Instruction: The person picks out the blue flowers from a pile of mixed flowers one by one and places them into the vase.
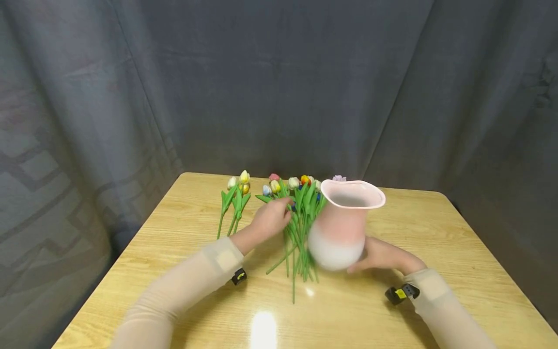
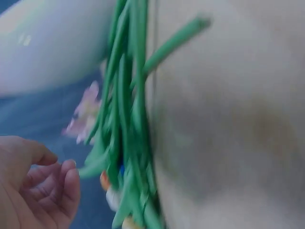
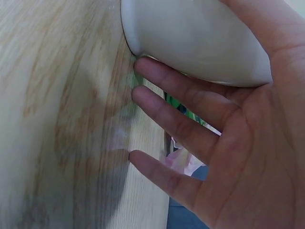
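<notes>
A pink-and-white vase [image 1: 344, 223] with a wavy rim stands right of the bunch, its outline slightly blurred. My right hand [image 1: 381, 254] holds its lower right side, thumb in front. In the right wrist view, the hand's index finger lies along the white vase wall [image 3: 200, 43] and the other fingers stretch past it. Left of the vase lies a bunch of tulips [image 1: 301, 228] with green stems and mixed-colour heads. Over its left side is my left hand [image 1: 271, 217]. Its fingers are loosely bent beside a leaf [image 2: 95, 164] in the left wrist view; no stem shows in its grasp.
Several white and yellow tulips [image 1: 237, 198] lie apart at the left on the wooden table [image 1: 348, 310]. A lilac flower [image 1: 339, 178] shows behind the vase. Grey curtains [image 1: 279, 87] hang behind and along both sides.
</notes>
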`<action>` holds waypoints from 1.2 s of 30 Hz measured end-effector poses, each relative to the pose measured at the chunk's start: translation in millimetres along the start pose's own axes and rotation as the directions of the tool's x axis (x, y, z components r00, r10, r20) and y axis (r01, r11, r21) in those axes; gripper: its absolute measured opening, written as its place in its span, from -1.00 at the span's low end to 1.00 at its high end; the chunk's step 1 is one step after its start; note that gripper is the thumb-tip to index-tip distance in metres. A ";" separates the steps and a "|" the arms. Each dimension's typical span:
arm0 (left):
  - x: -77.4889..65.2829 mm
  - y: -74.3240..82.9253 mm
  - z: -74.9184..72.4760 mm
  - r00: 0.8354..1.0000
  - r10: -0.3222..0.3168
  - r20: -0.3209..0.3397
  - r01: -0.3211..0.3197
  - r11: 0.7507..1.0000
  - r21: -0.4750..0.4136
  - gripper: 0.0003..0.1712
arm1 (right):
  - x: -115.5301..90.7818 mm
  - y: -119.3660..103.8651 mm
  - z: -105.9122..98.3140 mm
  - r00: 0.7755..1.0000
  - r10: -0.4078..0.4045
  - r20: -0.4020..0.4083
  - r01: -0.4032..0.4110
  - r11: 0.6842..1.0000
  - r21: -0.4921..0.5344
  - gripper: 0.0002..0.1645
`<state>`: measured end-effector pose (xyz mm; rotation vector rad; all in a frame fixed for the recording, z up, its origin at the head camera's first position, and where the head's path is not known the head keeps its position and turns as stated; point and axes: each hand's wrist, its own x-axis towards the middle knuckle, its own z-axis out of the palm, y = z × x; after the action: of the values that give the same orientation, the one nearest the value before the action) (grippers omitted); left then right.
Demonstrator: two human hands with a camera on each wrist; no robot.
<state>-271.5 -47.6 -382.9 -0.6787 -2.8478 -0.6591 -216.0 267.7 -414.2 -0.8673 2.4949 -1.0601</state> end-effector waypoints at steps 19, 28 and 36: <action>10.1 14.4 52.2 0.965 -0.121 0.232 0.142 0.987 -0.075 -0.71 | 0.6 -2.2 -0.6 1.000 0.016 -0.004 -0.016 0.999 -0.034 0.02; 12.2 9.9 55.2 0.951 -0.169 0.260 0.244 0.925 -0.291 -0.52 | 2.7 1.6 -0.5 1.000 -0.002 -0.005 0.002 1.000 -0.025 0.03; 8.1 9.1 49.3 0.939 -0.185 0.289 0.298 0.857 -0.420 -0.82 | 1.5 -0.3 -0.4 1.000 0.006 -0.002 -0.006 1.000 -0.021 0.05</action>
<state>-276.2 -15.0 -421.6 -0.4760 -3.0492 -1.4185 -217.2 266.8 -413.8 -0.8640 2.5133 -1.0354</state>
